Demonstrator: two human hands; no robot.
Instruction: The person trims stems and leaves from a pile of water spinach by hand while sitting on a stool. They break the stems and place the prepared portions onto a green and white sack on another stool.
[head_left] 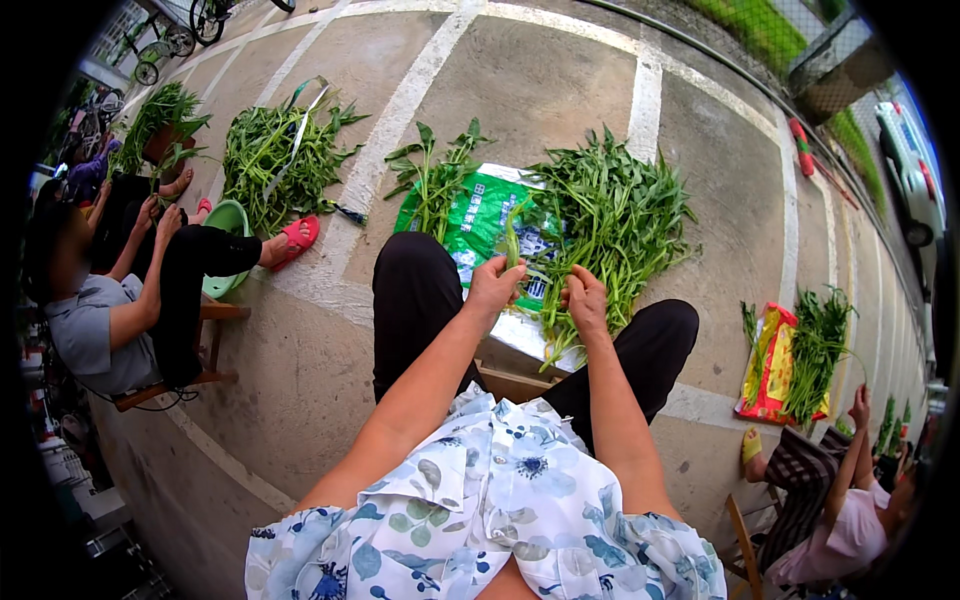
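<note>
My left hand (pixel 493 283) pinches a green leafy stem (pixel 512 240) that stands up from its fingers. My right hand (pixel 585 300) grips the cut stalk ends of a bunch (pixel 560 325) belonging to the big pile of leafy greens (pixel 610 215). Both hands hover between my knees, above a green printed sack (pixel 478 225) spread on the pavement. A smaller heap of stems (pixel 435 180) lies on the sack's left side.
A person at left sits on a wooden stool (pixel 215 312) near a green basin (pixel 228 222) and another pile of greens (pixel 275 155). At lower right a second person sits by greens on a red and yellow bag (pixel 770 365). White painted lines cross the concrete.
</note>
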